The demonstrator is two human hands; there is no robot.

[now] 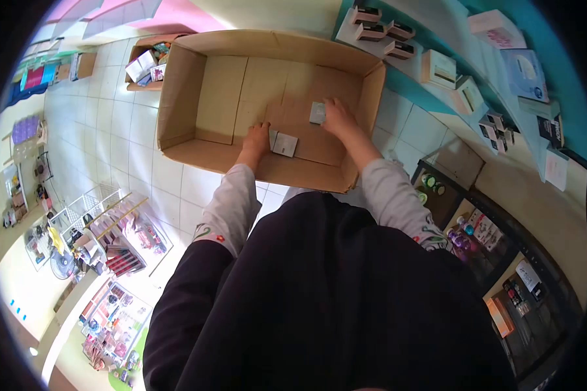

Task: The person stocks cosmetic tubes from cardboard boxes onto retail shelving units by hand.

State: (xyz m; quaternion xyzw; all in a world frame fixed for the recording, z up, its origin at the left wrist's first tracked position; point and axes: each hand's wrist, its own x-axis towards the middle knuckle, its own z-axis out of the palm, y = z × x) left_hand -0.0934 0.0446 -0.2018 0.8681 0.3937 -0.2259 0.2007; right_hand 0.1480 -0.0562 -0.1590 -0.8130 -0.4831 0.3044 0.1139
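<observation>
White-tiled floor (111, 133) runs underneath everything, the largest thing in sight. Along the right, pale wall shelves (437, 21) carry packaged goods, and a dark-framed display case (505, 274) stands lower down. A large open cardboard box (267, 44) sits on the tiles in front of the person, its brown walls upright all round. Just beside its left end is a smaller carton (147, 86), filled with mixed packets.

Two bare hands reach down into the large box from light sleeves (222, 202) with floral embroidery. The right hand (338, 117), towards the box's right end, has its grip closed on the near edge of a small pale box (317, 112), which is above or on the bottom panel; which of these is not clear. The left hand (257, 138) is bent just beside a flat whitish packet (285, 144); whether its grip closes on anything cannot be told. That packet lies near the front wall, between the two hands, with a narrow pale piece (272, 139) against its left side, next to the left fingers.
</observation>
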